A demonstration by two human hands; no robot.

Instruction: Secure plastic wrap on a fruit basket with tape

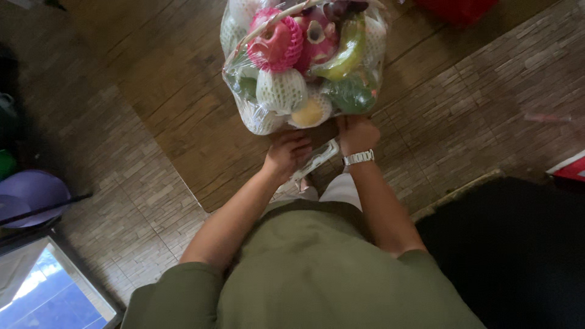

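A fruit basket (304,61) wrapped in clear plastic stands on a low wooden table (177,79); it holds pink dragon fruits, a green banana and fruits in white foam nets. My right hand (356,134), with a silver wristwatch, presses against the wrap at the basket's near underside. My left hand (286,155) grips a clear tape dispenser (317,159) just below the basket. Both hands sit close together at the table's near edge.
A purple basin (30,192) with a dark stick across it lies at the left. A glass-fronted frame (55,286) sits at the bottom left. A dark cushion or seat (518,250) fills the right. Red objects (457,9) show at the top right and right edge.
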